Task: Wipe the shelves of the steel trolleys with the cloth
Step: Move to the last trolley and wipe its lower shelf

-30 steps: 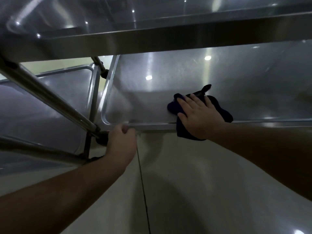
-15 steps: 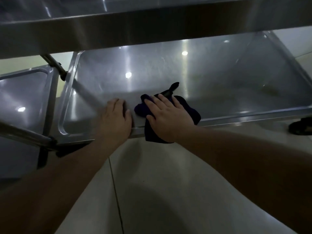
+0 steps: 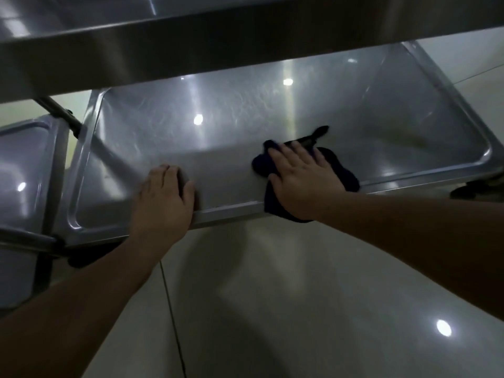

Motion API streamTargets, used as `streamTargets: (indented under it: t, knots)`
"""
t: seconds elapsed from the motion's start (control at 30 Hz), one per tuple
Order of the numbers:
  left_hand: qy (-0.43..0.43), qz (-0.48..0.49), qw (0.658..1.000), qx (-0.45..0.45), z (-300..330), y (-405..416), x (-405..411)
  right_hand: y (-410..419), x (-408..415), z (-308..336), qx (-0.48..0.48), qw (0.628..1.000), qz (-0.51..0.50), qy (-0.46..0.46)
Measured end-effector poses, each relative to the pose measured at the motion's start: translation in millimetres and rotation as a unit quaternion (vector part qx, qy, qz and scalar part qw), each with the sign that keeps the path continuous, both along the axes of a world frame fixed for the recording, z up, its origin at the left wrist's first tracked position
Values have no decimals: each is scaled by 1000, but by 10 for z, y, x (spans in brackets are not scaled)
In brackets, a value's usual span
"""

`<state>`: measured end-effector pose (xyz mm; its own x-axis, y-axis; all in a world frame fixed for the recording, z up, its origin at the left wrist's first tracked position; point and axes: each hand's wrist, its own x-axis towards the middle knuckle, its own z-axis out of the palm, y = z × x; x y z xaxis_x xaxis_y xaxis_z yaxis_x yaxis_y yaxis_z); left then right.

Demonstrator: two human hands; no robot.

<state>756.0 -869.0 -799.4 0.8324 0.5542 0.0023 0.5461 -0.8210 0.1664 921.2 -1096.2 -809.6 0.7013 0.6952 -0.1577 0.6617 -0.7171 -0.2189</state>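
**Wiping stance at lower trolley shelf, both hands on steel**

Pressing flat, the right hand [image 3: 302,177] lies with fingers straight and slightly spread on top of the cloth [image 3: 345,173], pinning it to the lower shelf [image 3: 218,137] near the front rim.

Cloth: dark blue, crumpled, soft-edged. One pointed corner sticks out beyond the fingertips toward the back of the shelf; another fold hangs over the front rim below the palm. Part of it shows to the right of the hand.

Left hand [image 3: 163,197]: palm over the front rim, well apart from the cloth, fingers bent over the lip onto the shelf floor, holding the edge.

Lower shelf: brushed steel tray with a raised rim and rounded corners, streaked, carrying round light reflections. Bare steel extends left, right and behind the cloth. A faint yellowish smear sits toward the right rear.

Upper shelf [image 3: 191,42]: its front edge overhangs the rear of the lower tray.

Second trolley [image 3: 24,165]: similar tray just beside the left rim, with a tube frame between them.

Floor [image 3: 300,296]: pale glossy tile below the front rim.
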Motion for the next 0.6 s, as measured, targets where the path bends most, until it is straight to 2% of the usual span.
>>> streamTargets:
  t: [0.13, 0.27, 0.37, 0.47, 0.6]
  knots:
    - [37, -7, 999, -10, 23, 30, 39, 481, -209, 28, 3, 989, 148, -3]
    - [7, -21, 999, -29, -37, 120, 36, 354, -51, 12, 8, 985, 170, -5]
    - [-45, -13, 998, -29, -79, 140, 7, -106, 239, 10, 8, 995, 101, -10]
    - [-50, -18, 998, -28, -93, 142, -6, -734, 613, 40, 4, 1000, -13, -26]
    - [-60, -29, 997, -26, -115, 168, -42, -1603, 1193, 75, -1, 985, -172, -23]
